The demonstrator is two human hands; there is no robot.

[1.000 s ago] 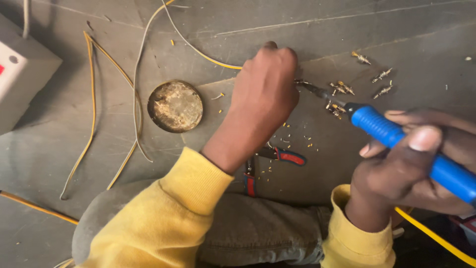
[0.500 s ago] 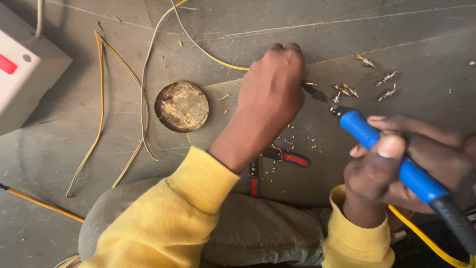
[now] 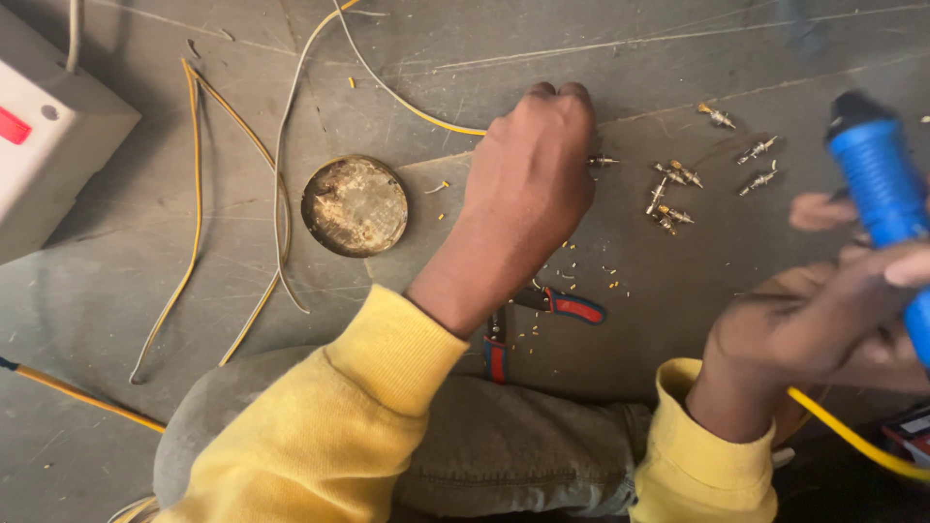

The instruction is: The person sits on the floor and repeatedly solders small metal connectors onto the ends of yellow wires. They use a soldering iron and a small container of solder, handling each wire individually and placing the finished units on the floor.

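A scratched grey floor (image 3: pixel 678 320) fills the view, strewn with thin yellow wires (image 3: pixel 199 194) and tiny offcuts; a small brass connector (image 3: pixel 603 161), short and metallic with a pointed tip, lies just beside the left hand (image 3: pixel 531 189), whose fingers curl closed against the floor, pinching it; more loose connectors (image 3: pixel 678 184) lie near; the right hand (image 3: pixel 823 320), blurred, grips a blue-handled soldering iron (image 3: pixel 882 194) tightly, raised at the right; a round tin lid (image 3: pixel 355 205) sits left of the hand.
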